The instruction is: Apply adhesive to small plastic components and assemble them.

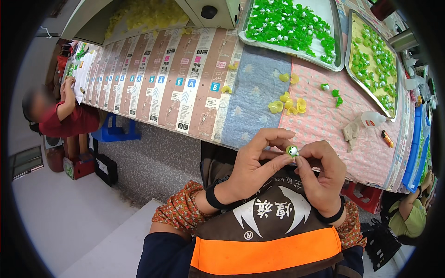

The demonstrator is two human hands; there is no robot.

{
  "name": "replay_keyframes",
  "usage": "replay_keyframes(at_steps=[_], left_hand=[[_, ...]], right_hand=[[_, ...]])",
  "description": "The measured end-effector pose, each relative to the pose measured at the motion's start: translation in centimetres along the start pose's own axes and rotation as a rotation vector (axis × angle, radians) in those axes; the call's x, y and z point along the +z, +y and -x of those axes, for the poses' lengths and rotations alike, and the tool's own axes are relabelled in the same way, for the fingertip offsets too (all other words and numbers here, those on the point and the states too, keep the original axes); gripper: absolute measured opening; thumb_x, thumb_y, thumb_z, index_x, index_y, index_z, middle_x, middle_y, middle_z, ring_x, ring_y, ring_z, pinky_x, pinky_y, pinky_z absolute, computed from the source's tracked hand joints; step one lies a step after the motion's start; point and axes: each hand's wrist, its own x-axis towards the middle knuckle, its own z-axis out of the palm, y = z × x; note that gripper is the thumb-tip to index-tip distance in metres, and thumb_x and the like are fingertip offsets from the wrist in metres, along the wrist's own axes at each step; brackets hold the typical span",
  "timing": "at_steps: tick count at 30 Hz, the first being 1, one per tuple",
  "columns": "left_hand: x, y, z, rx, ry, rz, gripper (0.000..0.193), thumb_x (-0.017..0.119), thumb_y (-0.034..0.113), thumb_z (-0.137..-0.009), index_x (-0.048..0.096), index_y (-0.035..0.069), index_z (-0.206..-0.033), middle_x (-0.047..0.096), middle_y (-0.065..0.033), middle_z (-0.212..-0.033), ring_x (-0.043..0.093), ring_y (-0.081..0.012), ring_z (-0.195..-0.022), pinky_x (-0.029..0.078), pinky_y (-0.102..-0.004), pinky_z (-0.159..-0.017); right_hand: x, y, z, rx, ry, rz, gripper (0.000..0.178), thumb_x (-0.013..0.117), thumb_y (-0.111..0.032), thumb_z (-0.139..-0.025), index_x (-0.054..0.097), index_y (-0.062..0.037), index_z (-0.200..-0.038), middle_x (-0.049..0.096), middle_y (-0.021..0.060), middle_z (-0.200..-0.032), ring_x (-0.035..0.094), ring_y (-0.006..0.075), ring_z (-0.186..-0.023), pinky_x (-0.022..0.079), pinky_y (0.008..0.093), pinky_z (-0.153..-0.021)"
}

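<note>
Between both hands, just in front of the table edge, is a small green figure with a white, black-eyed face (292, 151). My left hand (254, 162) pinches it between thumb and fingertips, the other fingers curled. From the other side my right hand (322, 173) grips it with thumb and index finger, the rest of its fingers bent in. Beyond the hands, several translucent yellow cup-shaped pieces (301, 105) lie on the cloth-covered table. A few loose green-and-white figures (337, 94) rest to the right of them.
A metal tray (287, 52) full of green-and-white figures stands at the back; another tray (369, 98) lies right of it. Nearby are a small bottle (372, 119), a rag (352, 133) and a lighter (387, 139). Yellow pieces (143, 17) fill a white housing. Other people (62, 113) work at both sides.
</note>
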Motion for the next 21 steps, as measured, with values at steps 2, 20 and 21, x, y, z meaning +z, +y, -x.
replay_keyframes(at_steps=[2, 20, 21], left_hand=[[-0.1, -0.2, 0.0, -0.027, 0.001, 0.023, 0.038, 0.064, -0.005, -0.092, 0.051, 0.001, -0.128, 0.059, -0.0086, -0.117, 0.06, -0.0134, -0.111, 0.053, -0.0272, -0.093], [-0.7, -1.7, 0.0, -0.091, -0.025, 0.257, 0.03, 0.067, -0.006, -0.09, 0.058, 0.0, -0.117, 0.062, -0.008, -0.113, 0.06, -0.0135, -0.107, 0.049, -0.0293, -0.096], [-0.7, -1.8, 0.1, -0.08, -0.021, 0.248, 0.03, 0.068, -0.006, -0.089, 0.059, 0.0, -0.117, 0.062, -0.0083, -0.114, 0.06, -0.0137, -0.108, 0.049, -0.0295, -0.096]], right_hand=[[0.0, 0.1, 0.0, -0.023, 0.006, -0.005, 0.014, 0.067, 0.01, -0.083, 0.063, 0.0017, -0.094, 0.062, 0.0068, -0.085, 0.061, 0.0092, -0.068, 0.048, 0.0225, -0.06], [0.1, -0.4, 0.1, 0.02, -0.001, -0.067, 0.015, 0.066, 0.011, -0.084, 0.064, 0.003, -0.096, 0.064, 0.0071, -0.085, 0.063, 0.008, -0.069, 0.049, 0.0209, -0.059], [0.2, -0.3, 0.1, 0.019, -0.001, -0.067, 0.015, 0.066, 0.011, -0.084, 0.064, 0.003, -0.096, 0.064, 0.0071, -0.085, 0.063, 0.008, -0.069, 0.049, 0.0209, -0.059]])
